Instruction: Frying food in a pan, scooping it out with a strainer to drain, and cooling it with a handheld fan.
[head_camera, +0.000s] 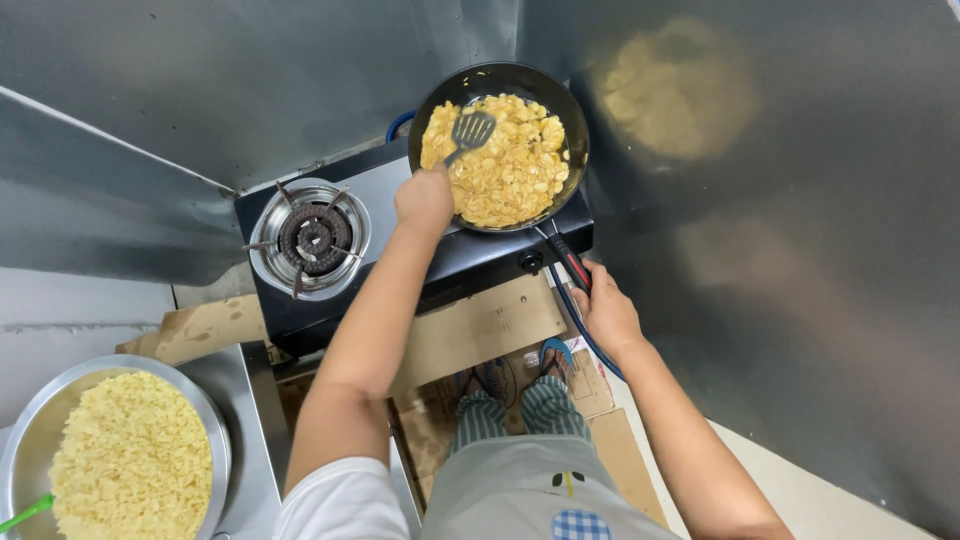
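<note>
A black frying pan (570, 115) full of golden yellow flakes (505, 165) sits on the right burner of a black two-burner gas stove (470, 255). My left hand (424, 198) grips a black slotted spatula (470, 132) whose blade rests on the flakes in the pan. My right hand (605, 312) holds the pan's black and red handle (568, 258) at the stove's front right.
The left burner (310, 238) is bare. A large metal bowl (205, 410) of pale yellow flakes with a green utensil (25, 513) stands at the lower left on a steel counter. Metal wall panels surround the stove. Cardboard lies on the floor by my sandalled feet.
</note>
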